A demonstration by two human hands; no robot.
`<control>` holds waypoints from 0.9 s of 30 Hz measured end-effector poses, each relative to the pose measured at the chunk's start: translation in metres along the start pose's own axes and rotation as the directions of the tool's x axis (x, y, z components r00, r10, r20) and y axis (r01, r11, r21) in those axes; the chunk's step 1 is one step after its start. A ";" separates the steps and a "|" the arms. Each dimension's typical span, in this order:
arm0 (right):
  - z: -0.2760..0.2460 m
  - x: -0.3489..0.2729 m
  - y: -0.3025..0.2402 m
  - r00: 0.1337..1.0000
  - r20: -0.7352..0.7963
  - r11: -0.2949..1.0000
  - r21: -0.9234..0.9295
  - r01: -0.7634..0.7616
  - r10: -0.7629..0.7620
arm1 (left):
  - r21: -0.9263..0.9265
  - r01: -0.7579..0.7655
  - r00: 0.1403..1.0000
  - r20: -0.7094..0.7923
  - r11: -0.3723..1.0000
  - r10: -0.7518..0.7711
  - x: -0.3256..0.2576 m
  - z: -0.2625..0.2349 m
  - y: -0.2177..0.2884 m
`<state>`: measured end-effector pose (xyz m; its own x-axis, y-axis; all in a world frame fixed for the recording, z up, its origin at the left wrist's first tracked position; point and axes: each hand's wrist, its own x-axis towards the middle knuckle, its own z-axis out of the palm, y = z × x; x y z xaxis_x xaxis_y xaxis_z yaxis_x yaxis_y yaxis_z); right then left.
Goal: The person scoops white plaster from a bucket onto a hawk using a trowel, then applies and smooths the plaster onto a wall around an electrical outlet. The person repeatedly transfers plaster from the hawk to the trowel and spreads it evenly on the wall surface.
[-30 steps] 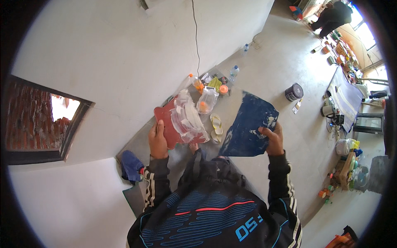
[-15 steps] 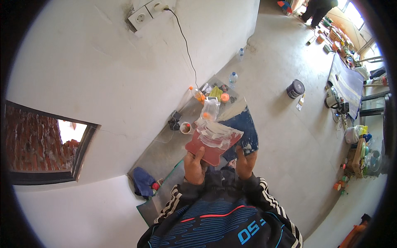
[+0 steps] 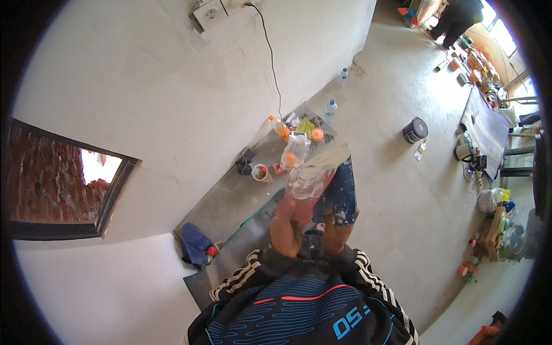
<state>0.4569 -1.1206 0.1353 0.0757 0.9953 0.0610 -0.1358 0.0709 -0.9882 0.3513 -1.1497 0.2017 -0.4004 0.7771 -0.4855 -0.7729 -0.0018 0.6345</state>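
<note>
In front of my body I hold two flat plastic putty spreaders close together. My left hand [image 3: 284,234] grips the pinkish-red spreader [image 3: 298,206], whose upper part is smeared with whitish putty [image 3: 310,176]. My right hand [image 3: 337,234] is closed around the dark blue spreader [image 3: 342,192], spotted with dried white flecks. Putty also lies along the blue spreader's far edge. The red one overlaps the blue one's left side, and their far edges meet. Some of my fingers are hidden behind the spreaders.
A glass-like sheet [image 3: 227,201] along the wall bears a cup [image 3: 261,173], a plastic bag [image 3: 295,150] and small items. Water bottles [image 3: 330,107] stand beyond. A dark bucket [image 3: 415,130] is on the floor at right. Another person [image 3: 457,20] stands far right; a cable hangs from the wall socket [image 3: 210,12].
The red spreader has turned and moved right against the blue one, which is now more upright. Putty is gathered along their far edges. My view has shifted slightly.
</note>
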 end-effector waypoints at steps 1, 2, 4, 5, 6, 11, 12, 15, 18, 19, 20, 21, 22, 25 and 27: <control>0.002 -0.001 0.000 1.000 -0.007 0.999 -0.034 0.002 -0.003 | 0.039 -0.053 0.998 0.046 0.998 0.051 0.001 0.000 0.001; 0.002 -0.001 0.000 1.000 0.011 0.997 -0.067 0.029 -0.028 | -0.010 -0.004 1.000 0.001 1.000 0.004 0.001 0.000 0.001; 0.004 0.000 0.000 1.000 0.009 0.999 -0.047 0.018 -0.018 | -0.106 0.042 0.997 -0.062 0.993 -0.048 0.000 -0.002 0.002; 0.004 0.002 0.001 1.000 -0.012 1.000 0.008 -0.019 0.020 | -0.087 0.055 0.997 -0.057 0.995 -0.060 -0.001 -0.003 0.001; 0.004 0.003 0.001 0.998 -0.032 0.996 0.062 -0.056 0.058 | -0.086 0.060 0.996 -0.062 0.994 -0.065 -0.002 -0.004 0.001; -0.004 0.002 0.003 0.990 0.098 0.964 -0.235 0.126 -0.106 | -0.164 0.113 0.989 -0.073 0.980 -0.126 0.000 -0.003 -0.003; -0.006 0.001 0.004 0.976 0.134 0.915 -0.345 0.209 -0.173 | -0.176 0.116 0.989 -0.070 0.978 -0.130 0.002 -0.002 -0.004; -0.009 -0.001 0.005 0.964 0.171 0.876 -0.407 0.258 -0.204 | -0.169 0.085 0.989 -0.108 0.982 -0.104 0.005 0.000 -0.007; -0.009 -0.003 0.003 0.963 0.155 0.919 -0.298 0.258 -0.220 | -0.160 0.076 0.990 -0.103 0.984 -0.093 0.006 -0.003 -0.008; -0.009 -0.004 0.002 0.967 0.148 0.919 -0.309 0.247 -0.210 | -0.170 0.062 0.989 -0.120 0.984 -0.083 0.006 -0.004 -0.009; -0.009 -0.005 0.001 0.961 0.168 0.897 -0.355 0.265 -0.218 | -0.113 0.012 0.997 -0.068 0.994 -0.019 0.006 -0.006 -0.010; -0.009 -0.005 0.000 0.966 0.161 0.874 -0.417 0.250 -0.200 | -0.065 -0.058 0.997 -0.046 0.996 0.055 0.006 -0.006 -0.012; -0.010 -0.005 -0.001 0.971 0.160 0.911 -0.347 0.222 -0.176 | -0.022 -0.112 0.994 0.002 0.993 0.112 0.007 -0.008 -0.012; -0.010 -0.006 -0.002 0.992 0.107 0.976 -0.197 0.088 -0.068 | -0.169 0.045 0.990 -0.123 0.985 -0.067 0.009 -0.011 -0.011; -0.013 -0.004 -0.001 0.987 0.120 0.984 -0.132 0.121 -0.105 | -0.188 0.067 0.990 -0.111 0.980 -0.088 0.008 -0.012 -0.011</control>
<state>0.4690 -1.1259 0.1337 -0.0298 0.9831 0.1808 0.0055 0.1810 -0.9835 0.3509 -1.1516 0.1833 -0.3825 0.6998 -0.6033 -0.8764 -0.0681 0.4767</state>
